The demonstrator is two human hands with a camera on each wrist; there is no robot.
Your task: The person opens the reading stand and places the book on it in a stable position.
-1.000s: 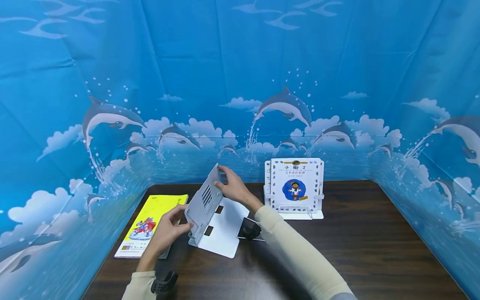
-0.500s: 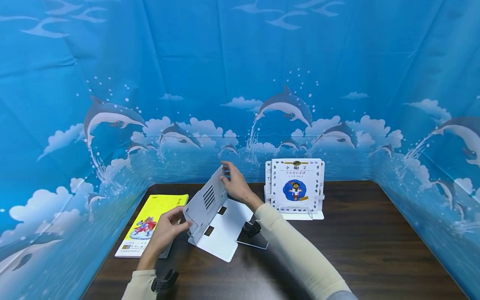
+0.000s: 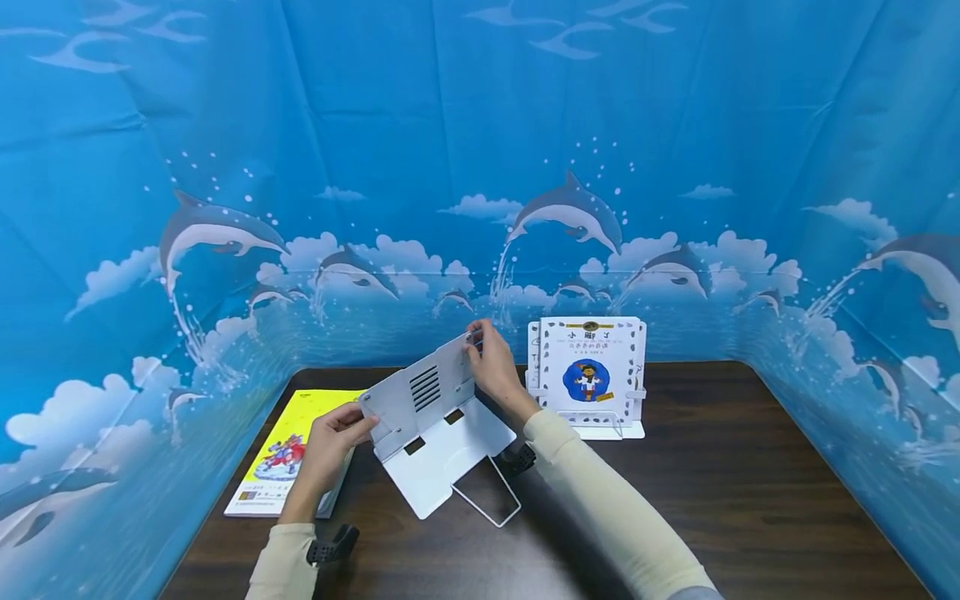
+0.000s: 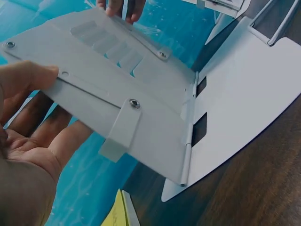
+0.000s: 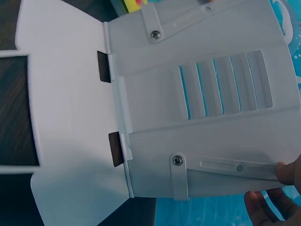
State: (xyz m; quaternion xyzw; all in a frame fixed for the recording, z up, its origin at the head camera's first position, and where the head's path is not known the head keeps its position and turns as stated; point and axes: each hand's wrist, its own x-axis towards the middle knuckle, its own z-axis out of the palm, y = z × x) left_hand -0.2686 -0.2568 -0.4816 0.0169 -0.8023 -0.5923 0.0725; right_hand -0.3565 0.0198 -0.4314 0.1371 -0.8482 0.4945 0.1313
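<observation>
A white metal book stand (image 3: 442, 462) is held unfolded, its slotted back panel (image 3: 393, 408) raised and its flat base plate spread toward me. My left hand (image 3: 327, 446) pinches the panel's left edge, thumb on the front and fingers behind. At the upper right corner my right hand (image 3: 493, 367) grips the panel. In the right wrist view the right thumb (image 5: 286, 173) presses on a swivel arm (image 5: 230, 167) riveted to the panel. A wire loop (image 3: 486, 518) sticks out from the base plate's front edge. Two rectangular holes run along the hinge.
On the left of the dark wooden table (image 3: 712, 500) lies a yellow-covered book (image 3: 281, 433). A second white stand (image 3: 633, 431) at the back right holds an upright picture book (image 3: 558, 367). A blue dolphin-print curtain (image 3: 420, 125) surrounds the table.
The book stand has turned so its slotted panel faces me more squarely. My right hand has moved right with its corner, and the wire loop has swung out toward the front.
</observation>
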